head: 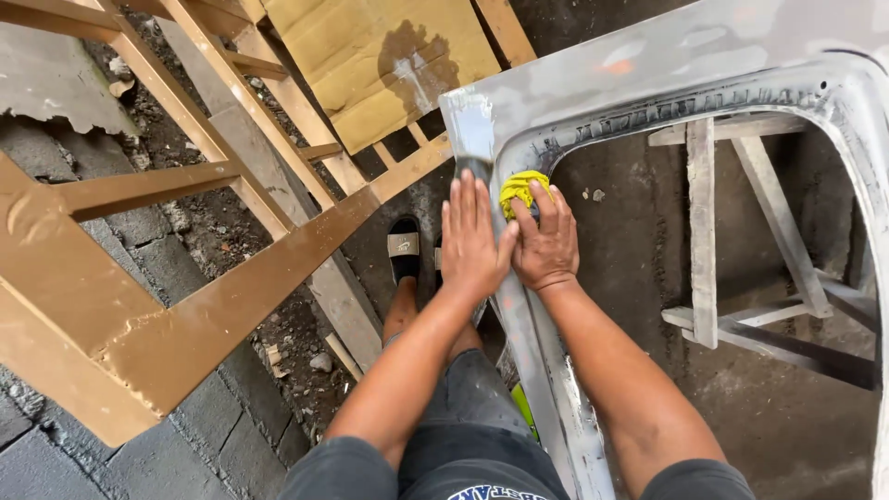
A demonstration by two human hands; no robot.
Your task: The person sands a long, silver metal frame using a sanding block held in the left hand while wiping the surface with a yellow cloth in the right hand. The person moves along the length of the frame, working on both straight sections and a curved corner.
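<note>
At the corner of a grey primed car door frame (556, 111), the right hand (546, 245) presses a yellow pad (520, 188) under bunched fingers; the left hand (472, 241) lies flat, fingers spread. Uneven pressure could gouge the wet filler.

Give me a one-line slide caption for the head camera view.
Right hand presses a yellow pad on a grey sanded frame; left hand lies flat beside it.

Even, diffuse daylight; shadows soft. Mild glare on the grey metal frame (648, 65) toward one o'clock. Focus sharp at centre; wide-angle bending at the edges; ground under the frame dim.
</note>
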